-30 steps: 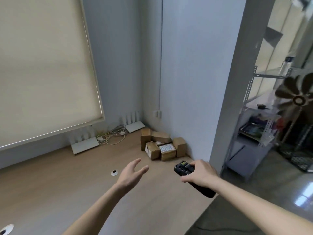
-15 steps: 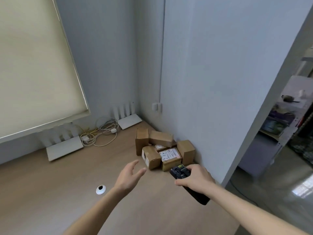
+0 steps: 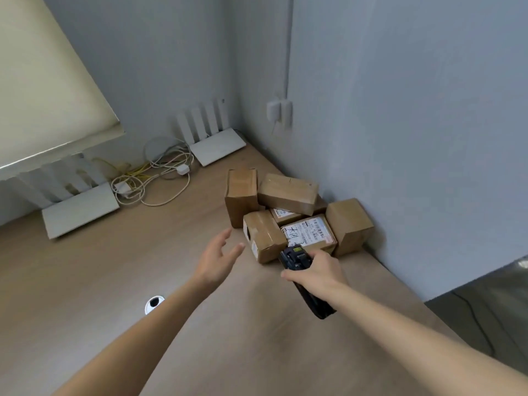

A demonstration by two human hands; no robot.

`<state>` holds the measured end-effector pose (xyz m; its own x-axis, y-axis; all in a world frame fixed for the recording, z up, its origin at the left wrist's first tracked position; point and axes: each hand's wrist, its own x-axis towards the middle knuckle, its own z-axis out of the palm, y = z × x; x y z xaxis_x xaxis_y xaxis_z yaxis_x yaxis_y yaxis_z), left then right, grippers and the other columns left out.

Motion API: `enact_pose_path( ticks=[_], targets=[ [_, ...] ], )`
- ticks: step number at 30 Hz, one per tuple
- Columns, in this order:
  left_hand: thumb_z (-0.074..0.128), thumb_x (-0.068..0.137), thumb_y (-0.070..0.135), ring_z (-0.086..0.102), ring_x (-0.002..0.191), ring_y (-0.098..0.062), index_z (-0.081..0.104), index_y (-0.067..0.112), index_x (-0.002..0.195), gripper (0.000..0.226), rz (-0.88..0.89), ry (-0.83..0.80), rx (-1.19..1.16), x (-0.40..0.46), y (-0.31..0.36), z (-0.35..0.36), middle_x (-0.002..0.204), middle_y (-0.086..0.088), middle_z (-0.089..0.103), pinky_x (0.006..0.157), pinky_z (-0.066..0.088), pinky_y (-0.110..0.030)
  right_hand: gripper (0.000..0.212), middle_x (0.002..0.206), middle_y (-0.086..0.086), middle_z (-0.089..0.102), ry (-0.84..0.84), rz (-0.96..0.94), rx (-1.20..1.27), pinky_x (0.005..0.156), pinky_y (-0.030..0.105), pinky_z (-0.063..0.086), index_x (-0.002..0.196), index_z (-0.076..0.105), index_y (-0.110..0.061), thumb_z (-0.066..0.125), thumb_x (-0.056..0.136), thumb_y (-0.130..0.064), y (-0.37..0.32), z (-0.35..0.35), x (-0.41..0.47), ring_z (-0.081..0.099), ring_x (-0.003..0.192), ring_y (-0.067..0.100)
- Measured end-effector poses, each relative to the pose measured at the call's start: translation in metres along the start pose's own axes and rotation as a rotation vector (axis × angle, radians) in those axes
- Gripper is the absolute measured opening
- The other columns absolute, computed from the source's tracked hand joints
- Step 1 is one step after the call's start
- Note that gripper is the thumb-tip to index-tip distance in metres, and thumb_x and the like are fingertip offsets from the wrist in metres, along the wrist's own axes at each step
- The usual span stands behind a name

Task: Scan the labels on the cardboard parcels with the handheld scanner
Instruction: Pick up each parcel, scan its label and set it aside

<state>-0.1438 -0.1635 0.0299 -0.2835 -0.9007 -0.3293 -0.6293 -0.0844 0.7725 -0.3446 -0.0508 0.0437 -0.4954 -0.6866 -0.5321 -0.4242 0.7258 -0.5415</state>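
Both hands have come closer to the cardboard parcels since 0.5 s ago. Parcels: clustered on the wooden desk in the wall corner, 1 white label facing up. Right hand grips the black handheld scanner just before the labelled parcel; left hand hovers nearby, fingers spread, holding nothing; 2 white routers and cables beyond.
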Motion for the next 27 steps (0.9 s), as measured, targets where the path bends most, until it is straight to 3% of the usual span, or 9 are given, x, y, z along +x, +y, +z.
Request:
enact_pose_path(
  ticks=[6,11,15,23,27],
  targets=[
    [0.058,0.099,0.042,0.040,0.139,-0.017,0.041,0.023,0.152,0.059,-0.011,-0.003,0.036,0.084,-0.011,0.023,0.151,0.000,0.046,0.113,0.033,-0.035,0.071,0.112,-0.004,0.070,-0.023,0.026,0.030,0.080,0.034,0.054,0.114,0.063,-0.026,0.083,0.059,-0.067,-0.009,0.035,0.076,0.064,0.102,0.021],
    [0.056,0.100,0.042,0.035,0.146,-0.019,0.034,0.022,0.156,0.063,-0.050,-0.060,0.014,0.130,-0.017,0.037,0.158,0.001,0.039,0.119,0.030,-0.038,0.072,0.109,-0.010,0.069,-0.056,0.001,0.077,0.086,0.037,0.058,0.118,0.059,-0.031,0.081,0.059,-0.066,-0.018,0.049,0.103,0.066,0.104,0.019],
    [0.056,0.100,0.041,0.041,0.142,-0.022,0.030,0.022,0.157,0.066,-0.133,-0.133,-0.069,0.150,-0.025,0.045,0.155,-0.002,0.044,0.119,0.033,-0.044,0.071,0.105,-0.015,0.066,-0.061,-0.001,0.117,0.085,0.038,0.058,0.116,0.056,-0.034,0.081,0.058,-0.066,-0.017,0.055,0.113,0.065,0.101,0.015],
    [0.057,0.099,0.033,0.053,0.127,-0.020,0.056,0.020,0.140,0.043,-0.153,-0.080,-0.098,0.127,-0.043,0.033,0.137,0.000,0.059,0.113,0.041,-0.043,0.079,0.110,-0.019,0.067,-0.070,-0.064,0.212,0.083,0.031,0.055,0.124,0.056,-0.036,0.084,0.056,-0.065,-0.012,0.062,0.103,0.065,0.103,0.009],
    [0.057,0.099,0.028,0.058,0.117,-0.020,0.065,0.024,0.126,0.028,-0.132,-0.031,-0.143,0.092,-0.051,0.018,0.120,-0.003,0.065,0.100,0.047,-0.035,0.076,0.111,-0.020,0.069,-0.087,-0.127,0.268,0.091,0.035,0.056,0.120,0.053,-0.041,0.085,0.055,-0.065,-0.014,0.064,0.081,0.065,0.105,0.007]
  ],
)
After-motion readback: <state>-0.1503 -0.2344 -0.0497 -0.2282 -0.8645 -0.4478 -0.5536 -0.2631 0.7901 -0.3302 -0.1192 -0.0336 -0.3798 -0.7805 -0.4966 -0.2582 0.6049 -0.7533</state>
